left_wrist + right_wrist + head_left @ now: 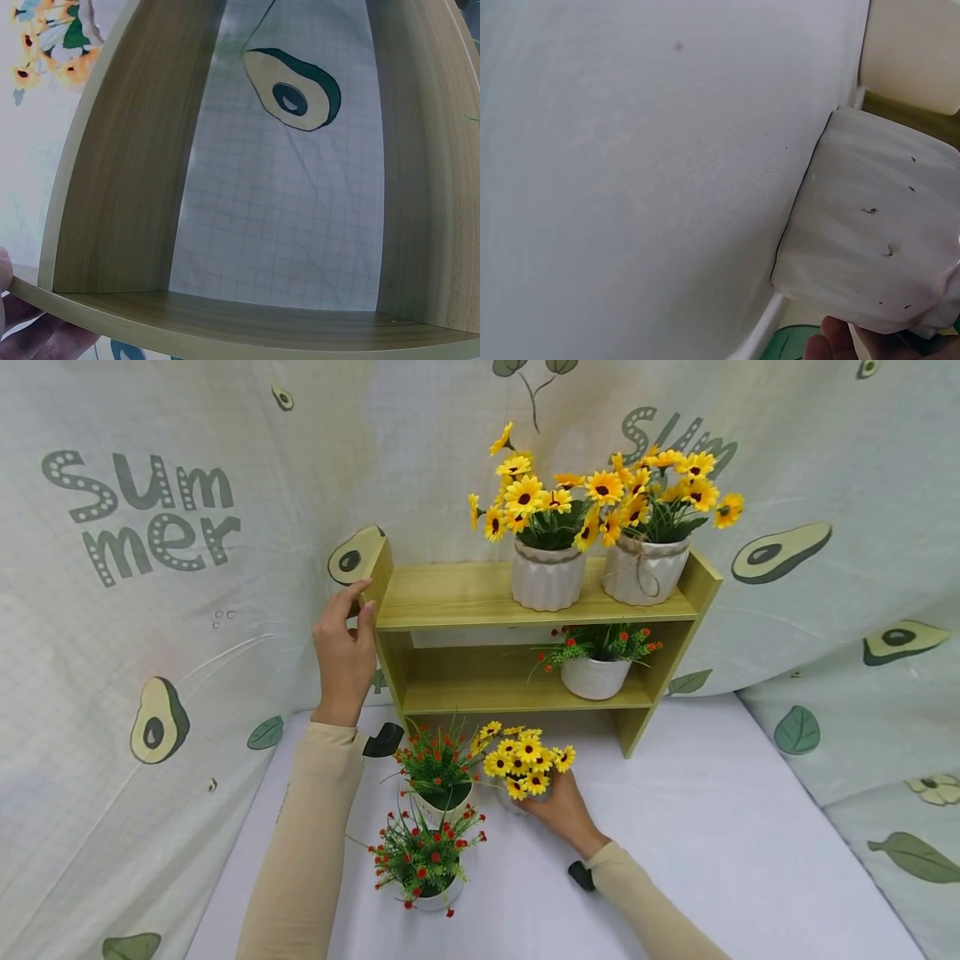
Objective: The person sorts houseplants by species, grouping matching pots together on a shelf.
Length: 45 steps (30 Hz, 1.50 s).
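Observation:
My left hand grips the left side panel of a wooden shelf, thumb on one face and fingers behind it. In the left wrist view those fingers wrap the panel's edge at the lower left. On the table before the shelf, my right hand holds a potted yellow daisy plant by its right side. The right wrist view shows its white pot, with fingertips at the lower edge. Left of it stand two red-flowered potted plants, one farther back and one nearer.
Two pots of yellow flowers, one mid-shelf and one farther right, stand on the top board. A red-flowered plant in a white pot sits on the board below. A printed cloth hangs behind the white table.

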### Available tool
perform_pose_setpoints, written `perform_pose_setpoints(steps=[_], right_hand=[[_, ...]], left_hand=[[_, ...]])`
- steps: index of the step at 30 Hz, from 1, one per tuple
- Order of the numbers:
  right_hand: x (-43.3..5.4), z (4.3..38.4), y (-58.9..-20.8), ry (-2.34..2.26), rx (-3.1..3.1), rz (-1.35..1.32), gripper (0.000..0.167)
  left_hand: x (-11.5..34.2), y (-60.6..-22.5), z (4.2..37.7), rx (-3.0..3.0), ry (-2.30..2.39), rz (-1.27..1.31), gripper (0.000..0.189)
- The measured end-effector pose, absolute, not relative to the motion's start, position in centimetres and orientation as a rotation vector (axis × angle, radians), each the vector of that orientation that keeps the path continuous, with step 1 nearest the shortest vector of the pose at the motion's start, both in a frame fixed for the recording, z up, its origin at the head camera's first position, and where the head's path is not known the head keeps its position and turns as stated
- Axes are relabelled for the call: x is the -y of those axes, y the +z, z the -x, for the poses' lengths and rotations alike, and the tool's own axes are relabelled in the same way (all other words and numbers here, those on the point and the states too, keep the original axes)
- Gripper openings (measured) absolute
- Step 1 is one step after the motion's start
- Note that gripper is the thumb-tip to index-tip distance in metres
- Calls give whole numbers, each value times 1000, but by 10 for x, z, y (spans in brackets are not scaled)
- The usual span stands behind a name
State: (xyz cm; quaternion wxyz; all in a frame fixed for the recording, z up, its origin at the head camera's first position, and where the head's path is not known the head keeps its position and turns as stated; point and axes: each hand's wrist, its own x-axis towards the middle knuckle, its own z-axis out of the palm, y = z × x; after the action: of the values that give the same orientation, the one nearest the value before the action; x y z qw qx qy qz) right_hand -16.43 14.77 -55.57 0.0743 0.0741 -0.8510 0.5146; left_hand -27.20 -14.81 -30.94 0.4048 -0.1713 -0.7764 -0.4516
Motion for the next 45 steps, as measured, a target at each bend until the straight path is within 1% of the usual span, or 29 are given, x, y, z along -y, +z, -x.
perform_pose_setpoints(steps=[26, 33, 35, 39, 45], right_hand=[[-146, 165, -556, 1553, 2503, -233, 82], [-150, 153, -552, 1465, 2533, -207, 69], [-152, 148, -548, 1461, 2543, -175, 69], [-154, 137, -532, 1470, 2543, -137, 76], [-158, 123, -492, 1552, 2460, -248, 82]], left_hand=[[151, -312, 270, 1969, -1139, 415, 32], [151, -314, 269, 1981, -1134, 414, 33], [150, -313, 269, 1978, -1137, 414, 33], [150, -313, 270, 1975, -1138, 416, 33], [149, -311, 271, 1973, -1136, 431, 32]])
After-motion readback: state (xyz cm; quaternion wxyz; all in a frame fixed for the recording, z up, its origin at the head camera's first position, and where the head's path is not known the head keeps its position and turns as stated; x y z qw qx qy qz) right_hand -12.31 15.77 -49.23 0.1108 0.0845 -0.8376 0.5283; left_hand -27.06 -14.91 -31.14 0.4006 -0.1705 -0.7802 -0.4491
